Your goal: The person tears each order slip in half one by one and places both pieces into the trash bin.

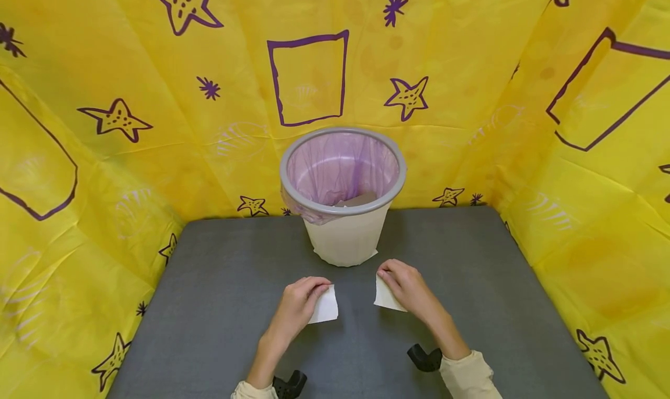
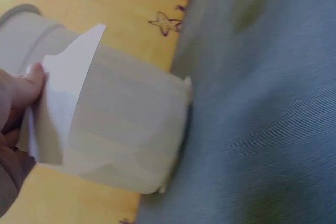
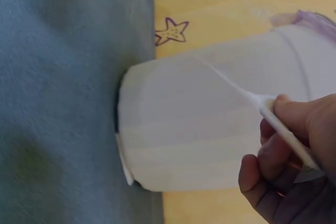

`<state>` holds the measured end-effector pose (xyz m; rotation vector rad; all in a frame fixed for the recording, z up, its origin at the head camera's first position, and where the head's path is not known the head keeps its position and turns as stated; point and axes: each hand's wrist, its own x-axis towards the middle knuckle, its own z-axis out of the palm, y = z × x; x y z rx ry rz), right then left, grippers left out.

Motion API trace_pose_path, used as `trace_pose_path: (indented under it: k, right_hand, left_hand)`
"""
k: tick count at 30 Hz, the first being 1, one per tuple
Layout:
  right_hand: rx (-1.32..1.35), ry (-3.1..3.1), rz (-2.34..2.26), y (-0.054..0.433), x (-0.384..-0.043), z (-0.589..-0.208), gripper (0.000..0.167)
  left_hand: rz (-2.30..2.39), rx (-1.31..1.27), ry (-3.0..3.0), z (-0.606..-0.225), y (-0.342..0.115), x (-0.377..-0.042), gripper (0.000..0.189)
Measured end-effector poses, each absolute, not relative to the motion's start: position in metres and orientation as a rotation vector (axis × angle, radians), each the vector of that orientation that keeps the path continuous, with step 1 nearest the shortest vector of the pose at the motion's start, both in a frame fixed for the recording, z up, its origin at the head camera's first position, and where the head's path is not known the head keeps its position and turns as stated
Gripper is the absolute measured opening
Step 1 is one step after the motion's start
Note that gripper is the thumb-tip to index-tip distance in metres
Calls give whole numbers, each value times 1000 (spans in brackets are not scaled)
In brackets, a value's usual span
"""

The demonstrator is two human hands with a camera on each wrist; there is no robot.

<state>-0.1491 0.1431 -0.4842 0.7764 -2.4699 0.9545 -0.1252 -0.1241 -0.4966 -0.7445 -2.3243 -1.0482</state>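
Note:
My left hand (image 1: 295, 306) pinches a white piece of paper (image 1: 325, 307) between thumb and fingers, just above the table. To its right, my right hand (image 1: 410, 288) pinches a second white piece of paper (image 1: 387, 297). The two pieces are apart, and both hands are in front of a pale waste bin (image 1: 345, 236). A thin purple bag (image 1: 335, 166) lines the bin, and a greyish-brown flat piece (image 1: 361, 199) shows inside it. In the left wrist view the left paper (image 2: 71, 87) has an uneven top edge; in the right wrist view the right paper (image 3: 286, 135) appears almost edge-on.
The bin stands near the back of a dark grey table (image 1: 230, 271). Yellow cloth (image 1: 235, 96) printed with purple starfish and frames surrounds the table at the back and both sides. Black curved pieces (image 1: 424, 358) show at the wrists beside the sleeves (image 1: 468, 376).

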Motion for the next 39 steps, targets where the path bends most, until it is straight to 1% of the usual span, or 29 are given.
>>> trace_pose_path:
  k: [5,13,22,33,39]
  right_hand:
    - [826,-2473,992,153,-157,-469,10]
    - [881,-2518,1089,165,-171,-441,7]
    - [841,-2525,1180,171,-183,-393,8]
    - [846,-2545,1076,168,-211,-329,13]
    - [843,-2538,1130,160,-238,-302,18]
  left_hand:
    - [-1104,-700,-2431,-471,-137,-131,7]
    - [-1106,-668,-2499,-430,-152,-140,6]
    - [-1103,-685,-2525,-383,-164,-152,10]
    - [-1044,-742,-2457,-335,-171,-183,15]
    - [-1001,-798,-2451,-296,-162,-210,17]
